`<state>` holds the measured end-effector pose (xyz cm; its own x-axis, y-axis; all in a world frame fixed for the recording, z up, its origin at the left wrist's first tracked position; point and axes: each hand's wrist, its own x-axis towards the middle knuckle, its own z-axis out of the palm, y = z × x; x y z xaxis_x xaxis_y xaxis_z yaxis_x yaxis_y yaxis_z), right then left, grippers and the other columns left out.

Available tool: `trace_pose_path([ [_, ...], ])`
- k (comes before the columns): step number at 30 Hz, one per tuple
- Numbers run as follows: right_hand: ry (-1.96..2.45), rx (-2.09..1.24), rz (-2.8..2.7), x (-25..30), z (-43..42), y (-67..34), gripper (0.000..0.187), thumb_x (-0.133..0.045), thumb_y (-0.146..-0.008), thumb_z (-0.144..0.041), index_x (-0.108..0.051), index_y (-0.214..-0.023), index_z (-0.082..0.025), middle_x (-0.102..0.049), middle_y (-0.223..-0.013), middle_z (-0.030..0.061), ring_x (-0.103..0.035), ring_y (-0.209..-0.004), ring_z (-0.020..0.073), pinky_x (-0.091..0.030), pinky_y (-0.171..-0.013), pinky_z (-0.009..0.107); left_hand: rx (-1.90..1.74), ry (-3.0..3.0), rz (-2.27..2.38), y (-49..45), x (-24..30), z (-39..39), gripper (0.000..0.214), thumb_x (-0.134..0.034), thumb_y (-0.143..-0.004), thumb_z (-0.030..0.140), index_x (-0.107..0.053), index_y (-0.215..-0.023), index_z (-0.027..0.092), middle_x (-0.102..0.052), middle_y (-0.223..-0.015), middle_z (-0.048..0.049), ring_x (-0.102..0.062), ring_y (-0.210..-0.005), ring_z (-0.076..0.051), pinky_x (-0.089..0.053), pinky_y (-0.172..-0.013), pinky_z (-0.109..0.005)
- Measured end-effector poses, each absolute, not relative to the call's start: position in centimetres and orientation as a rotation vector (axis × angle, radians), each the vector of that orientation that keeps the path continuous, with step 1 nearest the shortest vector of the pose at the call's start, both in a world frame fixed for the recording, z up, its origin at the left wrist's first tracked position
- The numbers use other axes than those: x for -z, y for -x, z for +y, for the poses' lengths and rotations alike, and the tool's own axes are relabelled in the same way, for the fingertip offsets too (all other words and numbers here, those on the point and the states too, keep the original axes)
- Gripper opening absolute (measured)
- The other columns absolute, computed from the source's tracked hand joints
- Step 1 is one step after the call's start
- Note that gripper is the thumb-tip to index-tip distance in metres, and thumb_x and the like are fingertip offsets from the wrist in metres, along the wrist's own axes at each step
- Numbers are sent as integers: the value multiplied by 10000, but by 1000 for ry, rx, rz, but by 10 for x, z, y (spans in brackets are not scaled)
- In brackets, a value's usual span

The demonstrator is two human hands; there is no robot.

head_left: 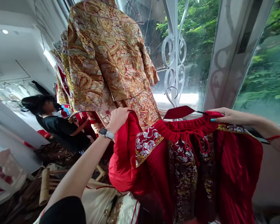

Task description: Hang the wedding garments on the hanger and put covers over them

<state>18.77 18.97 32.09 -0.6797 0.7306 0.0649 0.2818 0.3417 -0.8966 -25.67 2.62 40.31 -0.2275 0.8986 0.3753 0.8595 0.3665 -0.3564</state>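
Observation:
A red embroidered garment (pixel 184 133) with a gathered, tied neckline and silver and gold sequins hangs in front of me. My left hand (pixel 119 118) is closed on its red cloth at the left shoulder or sleeve. On the other side, my right hand (pixel 224 116) pinches the right shoulder beside the collar, thumb on top with a teal nail. A hanger hook (pixel 174 91) rises above the neckline, and a dark red flap (pixel 179 112) stands up behind the collar. The garment's lower end runs out of view.
A gold brocade jacket (pixel 121 53) hangs behind, with more garments to its left. At left, another person (pixel 60 124) in black handles red cloth. White scrollwork (pixel 174 56) stands before the window. Cream cloth (pixel 100 199) and a wooden frame (pixel 44 186) lie below.

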Motion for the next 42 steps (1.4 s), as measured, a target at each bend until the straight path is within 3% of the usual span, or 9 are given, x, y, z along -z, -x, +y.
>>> trace_pose_path([
  [8, 709, -1042, -2257, -305, 159, -178, 507, -635, -822, -478, -684, -1165, -107, -743, -1029, 88, -687, -890, 184, -525, -776, 256, 4, 1571, -1991, 172, -431, 33, 449, -322, -1002, 357, -654, -1125, 81, -706, -1025, -211, -669, -990, -327, -459, -772, -372],
  [13, 829, -729, -2232, -295, 134, -169, 476, -527, -894, -524, -694, -1155, -162, -726, -1124, 85, -663, -1022, 261, -506, -865, 329, 68, 1533, -1976, 142, -420, -2, 519, -250, -1019, 375, -681, -1065, 89, -721, -898, -177, -700, -864, -293, -471, -691, -340],
  [17, 963, -612, -2215, -291, 125, -163, 442, -501, -893, -521, -698, -1166, -235, -734, -1116, 62, -675, -993, 318, -527, -826, 401, 77, 1491, -2122, 134, -397, -43, 446, -310, -1006, 336, -652, -1236, 165, -750, -877, -126, -720, -804, -262, -508, -682, -331],
  [20, 1016, -580, -2182, -286, 121, -158, 432, -501, -885, -516, -684, -1193, -275, -744, -1092, 31, -686, -971, 324, -533, -803, 396, 92, 1463, -2228, 133, -383, -61, 436, -349, -997, 299, -567, -1364, 208, -757, -1032, -126, -729, -889, -265, -547, -734, -349],
  [24, 1030, -569, -2149, -274, 122, -153, 433, -483, -889, -534, -685, -1176, -279, -755, -1044, 29, -696, -936, 326, -532, -766, 376, 161, 1485, -2229, 116, -363, -55, 450, -332, -999, 224, -514, -1404, 156, -605, -1365, -161, -712, -1001, -249, -577, -784, -341],
  [31, 948, -588, -2164, -253, 138, -145, 424, -479, -887, -492, -690, -1153, -238, -758, -946, 44, -687, -911, 315, -514, -809, 379, 535, 1439, -2319, 68, -349, 4, 441, -298, -1005, 203, -562, -1338, 87, -621, -1334, -181, -723, -935, -210, -579, -776, -277],
  [34, 923, -585, -2138, -247, 144, -142, 439, -480, -886, -488, -684, -1174, -227, -752, -891, 36, -686, -877, 299, -515, -789, 361, 634, 1413, -2308, 57, -341, 23, 467, -289, -995, 193, -500, -1398, 86, -501, -1457, -206, -724, -904, -207, -591, -746, -285],
  [39, 929, -558, -2097, -240, 147, -135, 450, -493, -874, -498, -691, -1151, -203, -751, -900, 42, -681, -856, 288, -514, -770, 349, 780, 1483, -2233, 60, -295, 17, 611, -431, -942, 234, -281, -1535, 208, -271, -1608, -139, -570, -1232, -310, -595, -851, -371],
  [42, 935, -563, -2083, -239, 148, -130, 453, -496, -870, -515, -695, -1136, -206, -752, -944, 41, -681, -876, 291, -509, -761, 346, 803, 1482, -2296, 70, -249, -3, 766, -520, -866, 120, -222, -1547, 301, -267, -1592, -160, -496, -1314, -352, -555, -934, -432],
])
